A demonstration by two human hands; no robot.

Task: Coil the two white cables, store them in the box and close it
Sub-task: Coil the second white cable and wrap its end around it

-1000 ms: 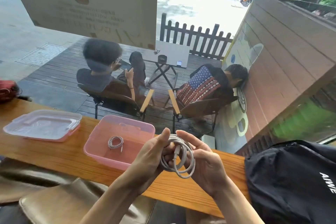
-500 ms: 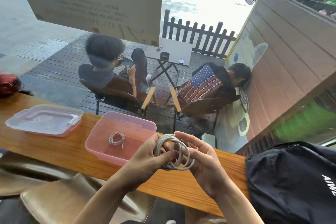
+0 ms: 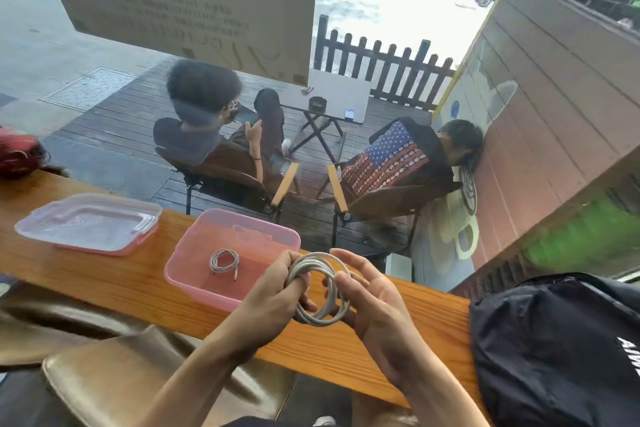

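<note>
A thick white cable (image 3: 320,288), wound into a ring, hangs between my hands above the wooden counter. My left hand (image 3: 273,302) pinches the ring's left side with thumb and fingers. Cupped on the other side, my right hand (image 3: 372,305) has fingers hooked through the loop. Just left of my hands stands the pink box (image 3: 194,255), lidless, with a small coiled white cable (image 3: 224,260) lying on its floor. The box's clear lid (image 3: 86,222) rests upside down on the counter further left.
A black backpack (image 3: 561,350) sits on the counter (image 3: 104,281) at the right. A red bag (image 3: 19,152) lies at the far left. A brown seat (image 3: 114,381) is below the counter. Behind the window glass, two persons sit on chairs outside.
The thick coil has turned from hanging below my fingers to a rounder ring held flatter between both hands, and my hands have shifted slightly toward the box.
</note>
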